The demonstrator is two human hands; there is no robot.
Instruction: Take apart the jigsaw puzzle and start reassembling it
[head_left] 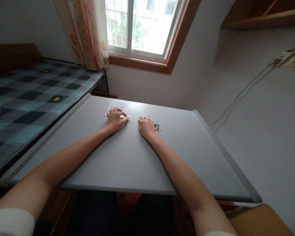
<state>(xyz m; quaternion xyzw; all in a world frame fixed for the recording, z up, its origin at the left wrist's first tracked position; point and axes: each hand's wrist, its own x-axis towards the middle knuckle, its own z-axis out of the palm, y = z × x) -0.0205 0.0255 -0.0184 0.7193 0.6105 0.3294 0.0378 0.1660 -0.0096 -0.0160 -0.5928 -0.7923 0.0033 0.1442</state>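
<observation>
My left hand [116, 120] rests over the near edge of a colourful printed sheet or puzzle board [123, 105], its thumb spread away from the fingers. Small pale pieces [128, 116] lie by the thumb and index fingertip; whether the hand touches them is unclear. To its right, my right hand [147, 127] lies palm down with its fingers stretched forward on the table. It partly covers a pile of small multicoloured jigsaw pieces [157, 126], which shows along its right side and just past its fingertips. What is under the palm is hidden.
Both forearms rest across a grey-white table [118, 164] with raised side edges. A bed with a checked cover [71, 86] stands at the left. Beyond the table are a curtain [88, 36] and a window [147, 29]. A cable [243, 89] runs down the right wall.
</observation>
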